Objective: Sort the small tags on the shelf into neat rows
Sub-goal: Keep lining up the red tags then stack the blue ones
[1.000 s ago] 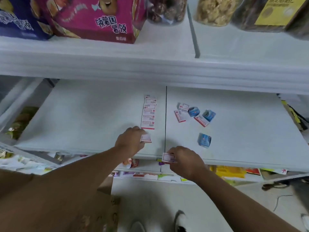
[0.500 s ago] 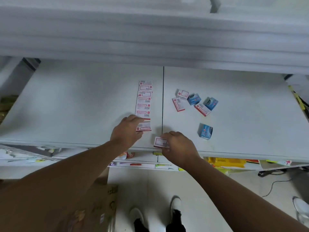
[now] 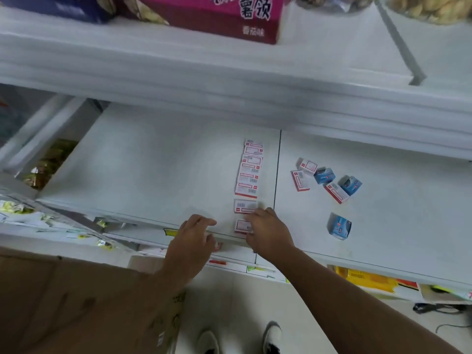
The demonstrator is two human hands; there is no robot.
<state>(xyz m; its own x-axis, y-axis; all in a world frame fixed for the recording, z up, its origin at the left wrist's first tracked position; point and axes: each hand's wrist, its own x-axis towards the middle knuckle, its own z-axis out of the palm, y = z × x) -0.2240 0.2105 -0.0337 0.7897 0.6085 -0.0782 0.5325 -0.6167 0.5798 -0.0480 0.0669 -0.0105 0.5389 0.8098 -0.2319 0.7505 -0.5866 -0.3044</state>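
Note:
A column of several red-and-white tags (image 3: pixel 249 169) lies on the white shelf (image 3: pixel 153 162), just left of the panel seam. A separate tag (image 3: pixel 245 206) lies below the column. Nearest the front edge is one more tag (image 3: pixel 241 225), which my right hand (image 3: pixel 269 232) holds by its right side with bent fingers. My left hand (image 3: pixel 194 236) hovers at the shelf's front edge with relaxed fingers, holding nothing. Right of the seam, three loose tags (image 3: pixel 300 180) lie askew among three small blue boxes (image 3: pixel 324 175).
An upper shelf (image 3: pixel 229 80) overhangs the back and carries a pink carton (image 3: pixel 217 14) and jars. A cardboard box (image 3: pixel 76 302) stands at the lower left. Packets and labels fill the shelves below. One blue box (image 3: pixel 339 226) stands alone near the front right.
My left hand let go of its tag at the column's near end and drew back left. My right hand carried its tag from the front edge into line below that one.

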